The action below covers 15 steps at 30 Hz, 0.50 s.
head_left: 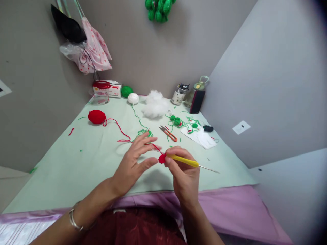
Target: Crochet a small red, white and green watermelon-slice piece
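Clearly, the small red crochet piece (161, 158) is a bit below and right of the middle of the frame; it is bright red, rounded and rather bumpy. The right hand (186, 173) is closed in a pinch on the crochet hook (185, 160), which has a thick yellow handle and thin metal ends, and its fingertips also hold the red piece. The left hand (133, 161) is open with fingers spread, and the red yarn (119, 129) passes by these fingers; its thumb is close to the piece, but I cannot tell if they touch. This yarn comes from a red ball (96, 116) at the left of the frame

The table has a pale green cloth (61, 166), with purple fabric (230, 207) along its lower edge. Near the centre lie orange snips (171, 135) and fluffy white stuffing (155, 106); to the right are green crochet pieces (177, 121) and white paper (201, 139). Behind, a phone (197, 102) stands leaning, near a pen cup (178, 97). The walls are grey; at upper left hangs a pink dotted bag (95, 51), and at the top, a green bunch (158, 10)
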### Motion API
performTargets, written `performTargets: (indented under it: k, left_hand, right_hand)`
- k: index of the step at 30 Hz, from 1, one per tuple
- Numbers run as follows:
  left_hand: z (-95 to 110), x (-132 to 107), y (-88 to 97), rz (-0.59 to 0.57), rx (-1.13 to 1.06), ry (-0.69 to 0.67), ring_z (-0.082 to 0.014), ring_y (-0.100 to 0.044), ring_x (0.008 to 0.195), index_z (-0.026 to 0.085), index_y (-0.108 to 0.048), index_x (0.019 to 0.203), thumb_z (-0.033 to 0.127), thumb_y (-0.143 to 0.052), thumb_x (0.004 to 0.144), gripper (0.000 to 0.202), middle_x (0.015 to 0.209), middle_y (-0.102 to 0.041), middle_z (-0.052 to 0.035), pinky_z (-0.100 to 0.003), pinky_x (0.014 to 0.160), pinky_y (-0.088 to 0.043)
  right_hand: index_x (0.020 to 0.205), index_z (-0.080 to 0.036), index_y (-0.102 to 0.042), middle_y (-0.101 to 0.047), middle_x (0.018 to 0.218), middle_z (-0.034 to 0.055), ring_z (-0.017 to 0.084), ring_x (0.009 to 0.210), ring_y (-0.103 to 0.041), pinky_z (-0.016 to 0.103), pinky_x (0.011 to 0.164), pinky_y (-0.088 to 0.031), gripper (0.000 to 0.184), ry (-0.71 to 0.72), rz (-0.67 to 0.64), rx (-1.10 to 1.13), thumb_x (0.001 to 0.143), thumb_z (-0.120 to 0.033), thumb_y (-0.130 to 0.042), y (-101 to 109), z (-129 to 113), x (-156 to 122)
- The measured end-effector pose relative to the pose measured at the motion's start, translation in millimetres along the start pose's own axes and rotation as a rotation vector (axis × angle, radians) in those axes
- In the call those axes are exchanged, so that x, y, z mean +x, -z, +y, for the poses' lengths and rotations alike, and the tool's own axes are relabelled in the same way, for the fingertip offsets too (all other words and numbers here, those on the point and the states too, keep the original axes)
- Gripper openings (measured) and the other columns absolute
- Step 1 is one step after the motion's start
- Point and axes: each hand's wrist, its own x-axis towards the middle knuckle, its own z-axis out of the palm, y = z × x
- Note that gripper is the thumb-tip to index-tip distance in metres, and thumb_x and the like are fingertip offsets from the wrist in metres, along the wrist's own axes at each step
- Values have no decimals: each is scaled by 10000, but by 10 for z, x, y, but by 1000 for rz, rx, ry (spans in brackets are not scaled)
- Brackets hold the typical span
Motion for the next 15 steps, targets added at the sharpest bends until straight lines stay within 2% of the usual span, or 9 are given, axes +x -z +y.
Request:
performTargets:
  k: [2, 3, 4, 5, 10, 12, 15]
  left_hand:
    - [32, -61, -35, -35, -198, 211, -254, -668, 1130, 321, -729, 1329, 397, -820, 881, 464, 1212, -749, -48, -417, 1034, -513]
    - [56, -72, -56, -28, -311, 291, -187, -679, 910, 319, -679, 1396, 377, -822, 882, 536, 1079, -745, -24, -341, 869, -557]
    - [80, -72, -75, -10, -407, 345, -134, -630, 748, 302, -649, 1426, 357, -824, 883, 573, 961, -716, 3, -284, 742, -546]
    - [99, -66, -90, 6, -482, 379, -104, -580, 664, 275, -633, 1436, 339, -828, 880, 593, 880, -684, 22, -249, 662, -520]
    - [116, -28, -131, -13, -598, 445, -123, -624, 649, 168, -557, 1466, 248, -882, 801, 744, 777, -681, 23, -221, 564, -518]
    - [102, -33, -145, 4, -599, 452, -109, -602, 586, 145, -568, 1437, 228, -894, 775, 743, 754, -685, 27, -211, 520, -497]
    - [85, -51, -154, 99, -578, 449, -92, -590, 563, 135, -584, 1396, 210, -916, 738, 741, 781, -698, 23, -194, 499, -482]
  right_hand:
    - [889, -281, -810, -700, 837, 7, 149, 806, -643, 275, 685, -493, 166, 62, -30, -47, 877, -125, -755, -8, 10, -2]
    - [885, -282, -814, -699, 823, 7, 152, 816, -639, 278, 693, -492, 182, 85, -47, -66, 883, -115, -742, -15, 14, -4]
    - [880, -283, -816, -697, 810, 5, 150, 807, -633, 279, 695, -491, 190, 93, -62, -72, 886, -110, -735, -21, 21, -6]
    - [878, -284, -815, -696, 806, 0, 144, 785, -627, 278, 691, -489, 190, 79, -72, -61, 887, -113, -734, -24, 30, -6]
    - [851, -260, -787, -703, 793, -17, 110, 653, -587, 262, 625, -477, 48, -158, -41, 112, 840, -223, -815, -16, 113, 21]
    - [839, -243, -773, -697, 761, -17, 110, 628, -568, 267, 621, -477, 105, -231, -29, 152, 794, -282, -860, -21, 143, 38]
    - [834, -232, -761, -697, 744, -18, 109, 616, -559, 271, 632, -480, 203, -311, -17, 196, 732, -337, -902, -38, 168, 61]
